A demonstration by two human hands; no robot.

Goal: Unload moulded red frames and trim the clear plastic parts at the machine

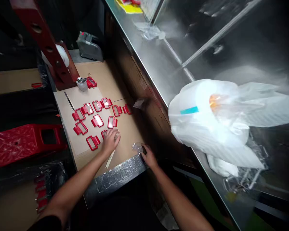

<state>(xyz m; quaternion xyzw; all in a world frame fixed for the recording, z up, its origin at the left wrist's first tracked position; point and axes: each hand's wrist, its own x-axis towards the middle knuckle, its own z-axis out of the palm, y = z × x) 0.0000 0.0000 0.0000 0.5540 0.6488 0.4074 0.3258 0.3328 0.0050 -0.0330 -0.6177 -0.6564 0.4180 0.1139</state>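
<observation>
The left hand [111, 141], fingers half curled, partly covers a red frame [103, 133] and white lettered strip [110, 159] (its grip is hidden); the right hand [149, 156], bent, meets crumpled clear film [136, 147], its hold unclear. More red frames [93, 143] lie beyond on cardboard [125, 136].

A worktop sheathed in brown cardboard [91, 68] is bordered on the right by an upright brown panel [137, 80] and a shiny grey metal counter [156, 65], by which pale light is reflected. At the left, a red plastic stool [16, 144] and a red perforated metal column [44, 35] are surrounded by deep shadow.
</observation>
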